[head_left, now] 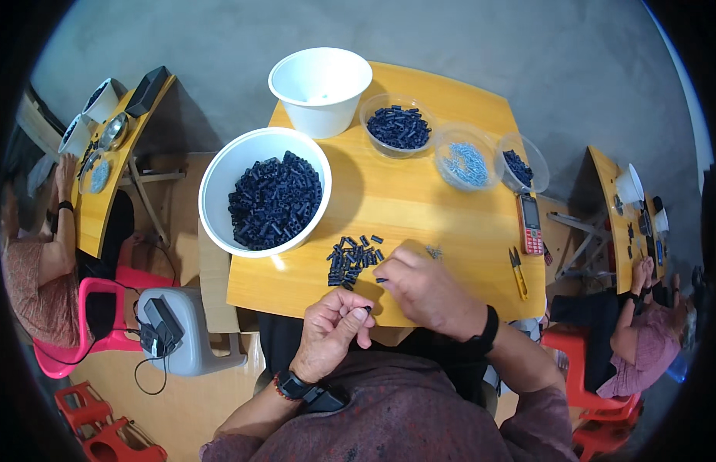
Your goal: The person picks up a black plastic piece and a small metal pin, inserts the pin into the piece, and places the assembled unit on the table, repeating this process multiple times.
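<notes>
My left hand [332, 327] is closed in a pinch in front of the table's near edge, on a small black plastic piece [368, 309]. To the right, my right hand [428, 289] is also closed, low over the table, with a dark tube-like piece [382, 280] between its fingertips. A loose pile of short black tubes [348, 262] lies just beyond the left hand. Past my right hand's knuckles is a small scatter of thin metal pieces [434, 252], too small to name. A white bucket [211, 181] full of black pieces stands at the left of the pile.
On the yellow table [400, 208] stand another white bucket [321, 92] and clear bowls of black tubes [400, 127], silvery pieces [466, 164] and black bits [518, 168]. A red keypad phone [531, 227] and yellow-handled snips [519, 276] lie right. People sit at side tables.
</notes>
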`<state>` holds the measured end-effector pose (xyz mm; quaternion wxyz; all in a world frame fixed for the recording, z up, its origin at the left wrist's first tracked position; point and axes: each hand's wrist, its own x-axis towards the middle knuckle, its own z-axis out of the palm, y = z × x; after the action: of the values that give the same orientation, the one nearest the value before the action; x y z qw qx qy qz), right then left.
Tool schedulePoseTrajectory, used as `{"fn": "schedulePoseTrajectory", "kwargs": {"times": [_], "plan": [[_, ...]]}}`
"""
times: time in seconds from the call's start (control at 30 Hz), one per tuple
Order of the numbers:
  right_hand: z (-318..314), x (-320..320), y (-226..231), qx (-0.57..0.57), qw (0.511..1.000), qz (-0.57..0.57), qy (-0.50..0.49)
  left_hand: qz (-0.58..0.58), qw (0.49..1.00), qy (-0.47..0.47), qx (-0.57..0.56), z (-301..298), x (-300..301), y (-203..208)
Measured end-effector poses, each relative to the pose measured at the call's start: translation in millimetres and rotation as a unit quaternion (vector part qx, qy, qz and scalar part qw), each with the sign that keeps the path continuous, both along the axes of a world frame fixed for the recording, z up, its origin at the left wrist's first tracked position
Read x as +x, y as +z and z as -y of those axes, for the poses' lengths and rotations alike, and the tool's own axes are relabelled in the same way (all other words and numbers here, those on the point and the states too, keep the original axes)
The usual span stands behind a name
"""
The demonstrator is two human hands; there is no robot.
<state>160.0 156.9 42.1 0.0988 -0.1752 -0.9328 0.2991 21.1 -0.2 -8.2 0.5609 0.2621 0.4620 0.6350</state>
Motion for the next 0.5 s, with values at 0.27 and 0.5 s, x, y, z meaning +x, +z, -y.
{"fn": "schedulePoseTrajectory", "kwargs": {"times": [0.27,0.5], "plan": [[9,7,-3,0.048,0.995,-0.082,-0.028,0.008,0.999,0.032,0.015,-2,2,0],[-35,86,12,0.058,0.971,-0.118,-0.198,-0.006,0.999,0.032,0.01,-2,5,-1]]}}
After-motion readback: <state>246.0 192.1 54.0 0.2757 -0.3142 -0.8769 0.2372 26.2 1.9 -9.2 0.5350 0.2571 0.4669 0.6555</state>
